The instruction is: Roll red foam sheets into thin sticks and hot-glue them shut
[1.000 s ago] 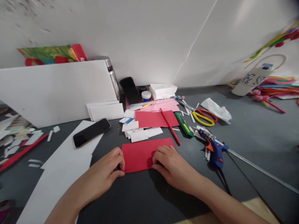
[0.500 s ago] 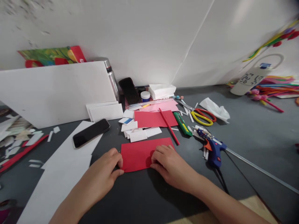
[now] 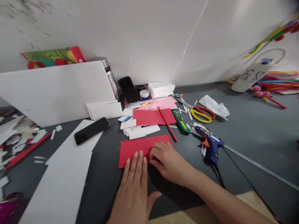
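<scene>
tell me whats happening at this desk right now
A person is working a red paper sheet on a dark desk. The left hand lies flat with its fingertips on the sheet's near edge, and the right hand presses on the sheet's right part. Around it lie a phone on white paper, a second red sheet with a red pencil across it, scissors and a blue glue gun.
</scene>
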The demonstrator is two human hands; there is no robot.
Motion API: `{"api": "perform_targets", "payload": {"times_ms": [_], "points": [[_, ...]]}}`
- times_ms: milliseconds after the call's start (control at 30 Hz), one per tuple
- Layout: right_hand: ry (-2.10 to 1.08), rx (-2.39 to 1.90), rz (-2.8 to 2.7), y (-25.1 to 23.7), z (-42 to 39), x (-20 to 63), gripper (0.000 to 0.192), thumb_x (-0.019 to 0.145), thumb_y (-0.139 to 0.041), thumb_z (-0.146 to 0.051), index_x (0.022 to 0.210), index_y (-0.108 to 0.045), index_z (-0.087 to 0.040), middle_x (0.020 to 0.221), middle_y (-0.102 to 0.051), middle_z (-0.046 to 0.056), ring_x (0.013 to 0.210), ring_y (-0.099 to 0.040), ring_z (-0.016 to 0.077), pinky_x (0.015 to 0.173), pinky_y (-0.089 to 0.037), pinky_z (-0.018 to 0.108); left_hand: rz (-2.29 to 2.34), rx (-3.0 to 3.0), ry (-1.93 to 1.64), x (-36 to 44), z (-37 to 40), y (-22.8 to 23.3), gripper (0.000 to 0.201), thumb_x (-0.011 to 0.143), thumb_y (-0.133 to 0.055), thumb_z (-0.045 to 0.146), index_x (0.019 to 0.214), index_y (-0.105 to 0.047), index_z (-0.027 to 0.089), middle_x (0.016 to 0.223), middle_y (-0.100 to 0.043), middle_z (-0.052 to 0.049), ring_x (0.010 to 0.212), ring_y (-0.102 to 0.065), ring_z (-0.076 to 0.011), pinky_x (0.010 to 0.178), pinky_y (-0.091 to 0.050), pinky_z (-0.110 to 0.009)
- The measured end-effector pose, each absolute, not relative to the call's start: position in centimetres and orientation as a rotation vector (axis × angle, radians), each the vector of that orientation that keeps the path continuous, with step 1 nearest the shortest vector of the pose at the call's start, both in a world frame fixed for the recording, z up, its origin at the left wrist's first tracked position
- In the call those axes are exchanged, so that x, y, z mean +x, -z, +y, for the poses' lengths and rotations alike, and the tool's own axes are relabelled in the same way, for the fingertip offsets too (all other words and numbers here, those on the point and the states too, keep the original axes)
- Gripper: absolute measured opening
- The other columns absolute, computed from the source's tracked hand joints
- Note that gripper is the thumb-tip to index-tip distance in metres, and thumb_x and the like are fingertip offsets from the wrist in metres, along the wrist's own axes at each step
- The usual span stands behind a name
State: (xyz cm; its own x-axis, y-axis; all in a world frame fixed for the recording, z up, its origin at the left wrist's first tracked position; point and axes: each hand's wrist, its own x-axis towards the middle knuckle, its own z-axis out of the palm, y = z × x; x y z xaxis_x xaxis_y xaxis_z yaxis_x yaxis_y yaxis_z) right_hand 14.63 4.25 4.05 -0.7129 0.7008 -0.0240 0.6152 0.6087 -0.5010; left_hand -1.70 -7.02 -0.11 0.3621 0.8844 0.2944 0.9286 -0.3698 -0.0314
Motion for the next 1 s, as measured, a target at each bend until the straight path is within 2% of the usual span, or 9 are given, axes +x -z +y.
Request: {"api": "perform_targets", "payload": {"times_ms": [133,433,633,1000], "points": [[-0.733,-1.109,-2.651,-4.0,4.3,14.6,0.012,0.095,-0.057,-0.023,0.086,-0.061,-0.016,0.093,-0.063,0.006,0.089,-0.055,0.0191,0.082,-0.035,0.032,-1.619,-2.418,0.297,-2.5,-6.4,0.6,0.080,0.097,-0.039,0.059,0.153,-0.024,0.003,0.155,-0.040,-0.023,0.144,-0.036,-0.0359,0.107,-0.041,-0.052],[-0.824,-1.154,-2.632,-4.8,4.6,15.6,0.009,0.093,-0.061,-0.019,0.085,-0.061,-0.017,0.093,-0.062,0.004,0.089,-0.056,0.0182,0.081,-0.038,0.030,-1.450,-2.461,0.313,-3.1,-5.6,0.2,0.078,0.093,-0.046,0.061,0.146,-0.041,0.004,0.153,-0.043,-0.021,0.146,-0.029,-0.0329,0.110,-0.032,-0.046],[-0.873,-1.192,-2.686,-5.6,5.2,17.3,0.009,0.095,-0.059,-0.019,0.087,-0.062,-0.016,0.097,-0.063,0.006,0.094,-0.057,0.0192,0.084,-0.039,0.031,-1.469,-2.462,0.341,-3.0,-5.6,0.2,0.069,0.093,-0.050,0.054,0.148,-0.041,0.012,0.155,-0.039,-0.019,0.145,-0.029,-0.0348,0.109,-0.031,-0.047],[-0.795,-1.222,-2.721,-5.5,5.0,17.1,0.009,0.095,-0.058,-0.018,0.088,-0.062,-0.015,0.098,-0.063,0.007,0.094,-0.058,0.0201,0.083,-0.039,0.032,-1.482,-2.477,0.317,-2.8,-5.6,0.1,0.069,0.092,-0.053,0.049,0.150,-0.040,0.013,0.157,-0.037,-0.020,0.144,-0.031,-0.0374,0.107,-0.034,-0.050]]}}
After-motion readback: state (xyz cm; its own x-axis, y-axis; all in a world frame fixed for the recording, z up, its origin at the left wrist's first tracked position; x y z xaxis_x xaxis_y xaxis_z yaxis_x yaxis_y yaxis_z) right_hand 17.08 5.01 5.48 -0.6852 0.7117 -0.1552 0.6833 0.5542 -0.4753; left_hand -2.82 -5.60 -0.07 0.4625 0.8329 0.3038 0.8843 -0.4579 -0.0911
